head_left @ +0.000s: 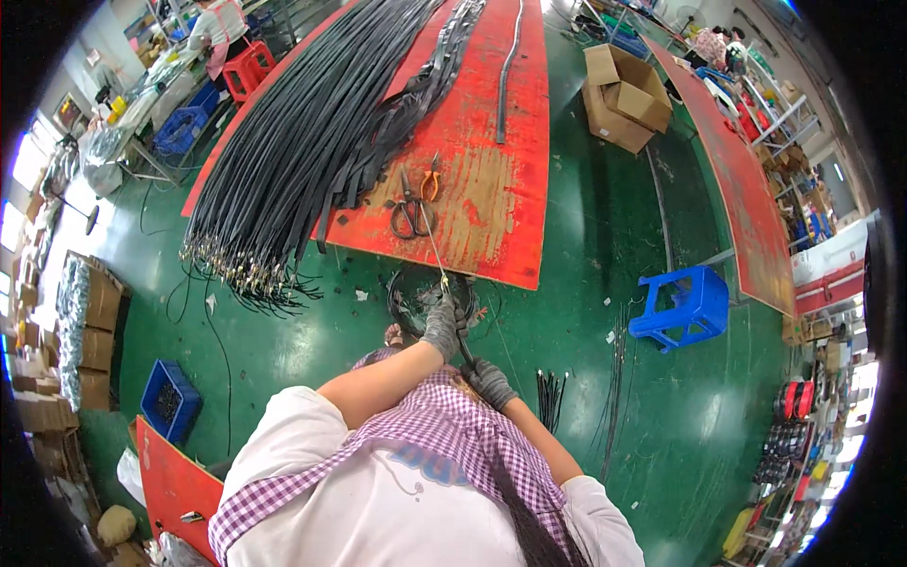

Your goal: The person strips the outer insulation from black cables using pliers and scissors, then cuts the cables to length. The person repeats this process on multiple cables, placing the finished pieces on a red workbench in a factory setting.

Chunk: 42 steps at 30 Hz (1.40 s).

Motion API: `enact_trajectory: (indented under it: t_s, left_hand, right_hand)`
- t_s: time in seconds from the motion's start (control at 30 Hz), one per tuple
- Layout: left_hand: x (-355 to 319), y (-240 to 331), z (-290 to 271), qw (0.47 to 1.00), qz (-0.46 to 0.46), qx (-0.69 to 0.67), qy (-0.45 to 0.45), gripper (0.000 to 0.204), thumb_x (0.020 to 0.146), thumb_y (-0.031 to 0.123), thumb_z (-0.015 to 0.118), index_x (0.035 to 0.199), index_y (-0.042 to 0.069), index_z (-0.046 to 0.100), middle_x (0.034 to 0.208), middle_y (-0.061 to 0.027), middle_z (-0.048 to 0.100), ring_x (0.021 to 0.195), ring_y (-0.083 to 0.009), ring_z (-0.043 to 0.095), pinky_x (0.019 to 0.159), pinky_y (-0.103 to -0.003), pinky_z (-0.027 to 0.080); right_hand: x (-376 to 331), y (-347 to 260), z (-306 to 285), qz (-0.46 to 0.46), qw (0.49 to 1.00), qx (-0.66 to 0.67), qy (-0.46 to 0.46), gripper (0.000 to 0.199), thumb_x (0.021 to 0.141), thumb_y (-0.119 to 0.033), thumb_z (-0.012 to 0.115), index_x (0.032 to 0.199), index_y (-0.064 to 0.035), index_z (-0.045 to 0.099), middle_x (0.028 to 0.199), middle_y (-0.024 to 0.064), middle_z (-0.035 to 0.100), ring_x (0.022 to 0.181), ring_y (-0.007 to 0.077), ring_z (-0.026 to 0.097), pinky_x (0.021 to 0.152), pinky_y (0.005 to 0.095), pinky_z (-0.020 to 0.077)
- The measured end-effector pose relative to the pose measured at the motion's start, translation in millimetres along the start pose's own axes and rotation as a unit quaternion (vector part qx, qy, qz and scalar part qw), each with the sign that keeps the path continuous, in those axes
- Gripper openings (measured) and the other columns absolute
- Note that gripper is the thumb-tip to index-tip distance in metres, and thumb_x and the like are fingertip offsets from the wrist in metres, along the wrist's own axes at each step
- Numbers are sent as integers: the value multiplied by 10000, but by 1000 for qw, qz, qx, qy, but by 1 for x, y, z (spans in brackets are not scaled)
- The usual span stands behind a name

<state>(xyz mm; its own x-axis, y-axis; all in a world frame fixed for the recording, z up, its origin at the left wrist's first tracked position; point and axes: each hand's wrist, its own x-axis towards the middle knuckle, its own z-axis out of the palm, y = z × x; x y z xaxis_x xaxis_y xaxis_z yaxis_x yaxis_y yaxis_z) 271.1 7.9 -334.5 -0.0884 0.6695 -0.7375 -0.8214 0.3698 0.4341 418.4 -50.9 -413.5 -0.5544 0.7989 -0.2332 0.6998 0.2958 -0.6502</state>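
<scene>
Both my hands wear grey gloves and grip one thin black strap [465, 352] in front of me. My left hand [441, 326] is shut on its upper part, just under a small brass-coloured tip [444, 281]. A pale thin cord [430, 236] runs from that tip up toward the red table. Lower and nearer my chest, my right hand [488, 383] is shut on the strap. Beyond the hands, a large pile of black straps [302, 142] with metal ends lies on the red table [491, 189].
Black-handled scissors [408, 213] and orange-handled pliers [431, 180] lie on the table. A round black bin [416, 293] stands below its edge. On the green floor: a blue stool [682, 302], cardboard boxes [624, 94], a blue crate [170, 402], loose straps [550, 387]. Another person [217, 28] works far left.
</scene>
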Motion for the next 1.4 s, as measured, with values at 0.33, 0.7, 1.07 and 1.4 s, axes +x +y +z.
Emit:
enact_trajectory:
  t_s: [0.33,0.7,1.07,1.4]
  left_hand:
    - [4,-2,3,998,16,9,-55,210,842,292,366,657,192,380,464,61,284,362,-80,236,336,-236,203]
    - [8,-11,3,998,9,7,-64,204,840,304,376,689,169,392,468,46,318,356,-80,264,322,-230,216]
    - [6,-7,6,998,5,12,-54,235,846,345,376,680,179,381,468,49,303,367,-92,270,336,-240,223]
    - [-8,3,7,998,7,7,-66,210,841,326,369,682,190,391,463,56,307,359,-79,260,328,-225,207]
  right_hand:
    - [-3,-15,-14,54,997,43,34,295,773,-340,452,857,-62,508,772,201,548,714,365,524,593,442,420]
    - [-10,-13,-15,56,997,35,34,282,770,-308,462,878,-53,518,772,199,548,709,363,525,595,432,423]
    - [-3,-3,-4,47,998,11,36,229,754,-288,506,816,-69,534,740,163,561,696,342,538,596,420,423]
    - [-1,-6,-1,53,998,14,3,291,764,-318,459,903,-68,516,811,197,552,734,355,530,618,431,423]
